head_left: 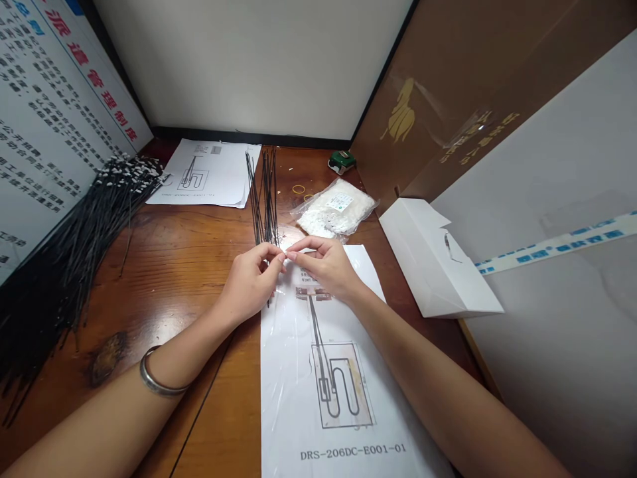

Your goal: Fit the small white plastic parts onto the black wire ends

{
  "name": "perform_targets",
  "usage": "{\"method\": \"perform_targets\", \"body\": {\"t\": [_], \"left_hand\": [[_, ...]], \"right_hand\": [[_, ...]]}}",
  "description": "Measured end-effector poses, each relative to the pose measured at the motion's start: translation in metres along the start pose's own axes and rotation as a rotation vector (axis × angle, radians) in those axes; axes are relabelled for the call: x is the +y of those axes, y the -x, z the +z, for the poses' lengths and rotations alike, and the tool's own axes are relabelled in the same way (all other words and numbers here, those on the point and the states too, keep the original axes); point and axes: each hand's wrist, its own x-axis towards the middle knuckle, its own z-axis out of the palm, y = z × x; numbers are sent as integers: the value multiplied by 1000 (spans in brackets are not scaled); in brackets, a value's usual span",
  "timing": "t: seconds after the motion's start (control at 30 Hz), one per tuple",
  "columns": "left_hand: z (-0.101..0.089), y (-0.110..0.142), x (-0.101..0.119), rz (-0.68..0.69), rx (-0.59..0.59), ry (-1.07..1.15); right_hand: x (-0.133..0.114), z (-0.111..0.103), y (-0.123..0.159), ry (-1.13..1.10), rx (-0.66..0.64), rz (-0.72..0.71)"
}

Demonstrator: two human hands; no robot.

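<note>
Pinching narrowly: left hand (pixel 252 280), right hand (pixel 326 269).
I cannot tell what they hold; wires (pixel 271 206) just beyond may scatter if bumped.

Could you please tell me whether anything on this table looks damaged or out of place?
The nearer drawing sheet has brownish blotches across its printed diagram, looking like stains against white paper. A few pale specks also lie loose on the wooden table near the smaller bunch of black wires, like stray scraps.
</note>
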Motion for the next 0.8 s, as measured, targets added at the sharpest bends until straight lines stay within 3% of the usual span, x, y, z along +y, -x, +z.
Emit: {"method": "perform_targets", "body": {"t": [0.8], "left_hand": [[3, -4, 0, -161, 27, 257]], "right_hand": [[0, 0, 0, -50, 20, 13]]}}
